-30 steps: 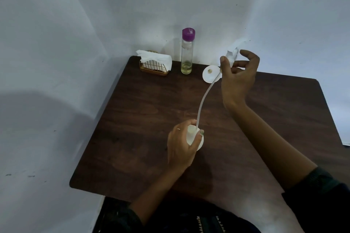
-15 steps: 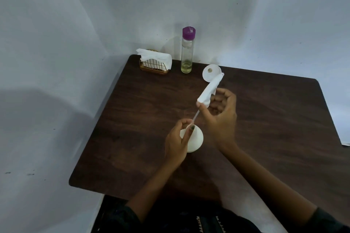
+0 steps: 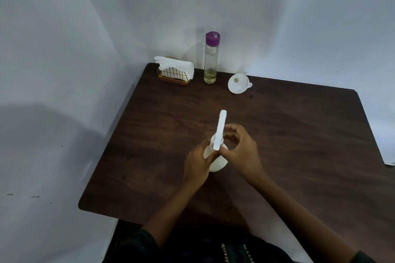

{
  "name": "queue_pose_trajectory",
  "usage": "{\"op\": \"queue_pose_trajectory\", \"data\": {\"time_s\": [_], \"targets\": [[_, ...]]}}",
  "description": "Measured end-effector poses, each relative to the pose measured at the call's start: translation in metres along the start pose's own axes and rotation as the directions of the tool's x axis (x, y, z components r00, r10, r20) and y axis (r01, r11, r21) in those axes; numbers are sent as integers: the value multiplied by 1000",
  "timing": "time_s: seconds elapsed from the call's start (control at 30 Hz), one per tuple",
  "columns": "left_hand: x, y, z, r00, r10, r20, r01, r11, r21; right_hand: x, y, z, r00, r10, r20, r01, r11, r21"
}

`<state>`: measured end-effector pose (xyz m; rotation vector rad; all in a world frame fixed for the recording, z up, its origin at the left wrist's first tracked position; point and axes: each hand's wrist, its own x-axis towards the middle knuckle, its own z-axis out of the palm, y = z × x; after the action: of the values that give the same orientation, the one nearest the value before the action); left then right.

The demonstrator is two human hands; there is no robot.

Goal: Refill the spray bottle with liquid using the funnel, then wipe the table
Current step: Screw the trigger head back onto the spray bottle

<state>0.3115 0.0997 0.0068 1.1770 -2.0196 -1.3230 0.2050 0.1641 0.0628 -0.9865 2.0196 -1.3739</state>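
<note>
A white spray bottle (image 3: 218,162) stands on the dark wooden table (image 3: 288,134) near its middle. My left hand (image 3: 197,163) grips the bottle's body from the left. The white spray head (image 3: 220,129) sits on the bottle's neck, its nozzle pointing away from me. My right hand (image 3: 240,151) pinches the spray head at its base with curled fingers. A white funnel (image 3: 237,83) lies on the table at the back. A tall clear bottle with a purple cap (image 3: 211,57) stands left of the funnel, with a little yellowish liquid at its bottom.
A gold wire holder with white tissues (image 3: 175,70) stands at the back left corner. White walls close off the table's back and left sides. The table's front edge is near my body.
My right hand has come down from high at the back, lowering the spray head and its long tube into the bottle. The head now sits on the neck. My left hand stayed on the bottle.
</note>
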Motion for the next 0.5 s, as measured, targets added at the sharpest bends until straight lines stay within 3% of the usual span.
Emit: {"op": "queue_pose_trajectory", "data": {"time_s": [0.3, 0.5], "targets": [[0, 2, -3, 997, 73, -20, -72, 996, 45, 9, 13, 5, 995, -29, 99, 49, 976, -214], [3, -4, 1, 1000, 29, -5, -28, 996, 86, 13, 15, 7, 1000, 14, 27, -10, 986, -164]]}}
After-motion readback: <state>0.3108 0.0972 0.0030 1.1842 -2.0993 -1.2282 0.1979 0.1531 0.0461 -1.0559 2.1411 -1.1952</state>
